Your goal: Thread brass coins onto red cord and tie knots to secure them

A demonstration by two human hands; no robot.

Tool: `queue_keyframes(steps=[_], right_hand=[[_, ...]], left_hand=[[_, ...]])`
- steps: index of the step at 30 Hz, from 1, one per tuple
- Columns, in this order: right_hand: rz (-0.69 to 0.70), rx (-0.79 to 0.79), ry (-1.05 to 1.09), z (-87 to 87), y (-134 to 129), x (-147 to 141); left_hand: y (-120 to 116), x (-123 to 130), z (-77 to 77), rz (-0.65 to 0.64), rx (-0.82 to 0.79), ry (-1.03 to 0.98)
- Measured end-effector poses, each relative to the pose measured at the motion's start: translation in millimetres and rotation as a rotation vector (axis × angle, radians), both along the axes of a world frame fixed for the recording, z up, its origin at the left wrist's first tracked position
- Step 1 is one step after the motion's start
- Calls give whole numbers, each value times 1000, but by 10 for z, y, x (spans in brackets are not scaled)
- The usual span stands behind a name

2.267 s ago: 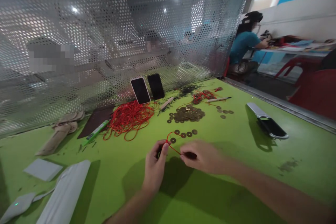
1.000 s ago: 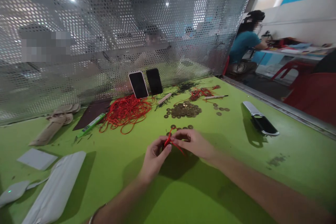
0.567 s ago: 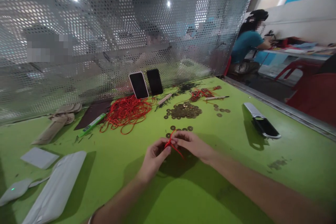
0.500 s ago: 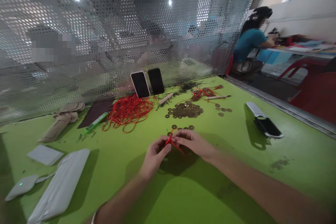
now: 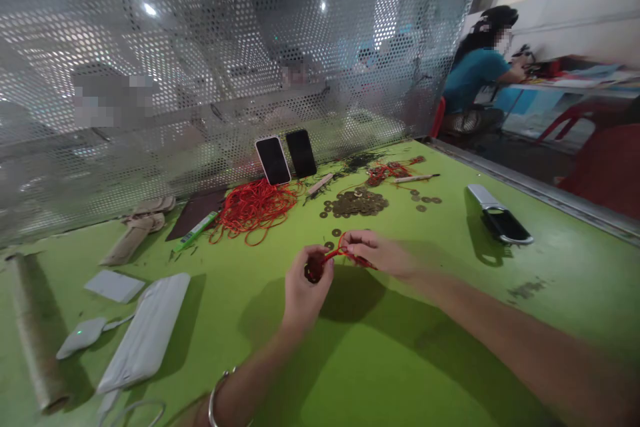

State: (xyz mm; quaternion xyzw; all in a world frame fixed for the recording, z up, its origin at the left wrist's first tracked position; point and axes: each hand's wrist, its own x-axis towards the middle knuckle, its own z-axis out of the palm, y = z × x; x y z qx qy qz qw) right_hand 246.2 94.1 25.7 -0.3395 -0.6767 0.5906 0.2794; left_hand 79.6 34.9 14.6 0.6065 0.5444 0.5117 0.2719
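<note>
My left hand (image 5: 309, 283) is closed round a small bundle of coins (image 5: 315, 268) with holes, tied with red cord. From the bundle a red cord (image 5: 334, 254) runs across to my right hand (image 5: 373, 252), whose fingers pinch it, with a loop standing up beside the fingertips. Both hands are just above the green table (image 5: 400, 347). Beyond them lies a pile of holed brass-coloured coins (image 5: 361, 203), with a few loose ones nearer my fingers. Farther left is a heap of red cord (image 5: 255, 207).
Two phones (image 5: 273, 160) lean against the perforated metal screen (image 5: 200, 67). At left lie a white pouch-like case (image 5: 147, 333), a white box (image 5: 114, 285) and a green-and-white packet (image 5: 196, 231). A handled magnifier-like device (image 5: 500, 217) rests at right. A person (image 5: 477, 73) sits beyond the table.
My hands have moved apart, stretching the red cord between them. The left hand has turned, so the coin bundle shows in it. The view has shifted slightly left.
</note>
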Motion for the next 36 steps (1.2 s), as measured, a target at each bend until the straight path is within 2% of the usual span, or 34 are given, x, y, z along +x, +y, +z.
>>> queue_keyframes(steps=[4,11,17,25,36], right_hand=[[-20,-37,15,-57,8,-12],[4,-28,3,-34,-35,-26],[-1,76,34,21,-25,-8],[-12,48,35,27,-52,-18],[-15,4,14,36,-85,-18]], left_hand=[[-8,-27,5,7,120,75],[7,-69,4,-41,199,120],[20,-81,8,-43,188,130],[-1,-67,13,-82,201,188],[4,-57,14,-107,112,173]])
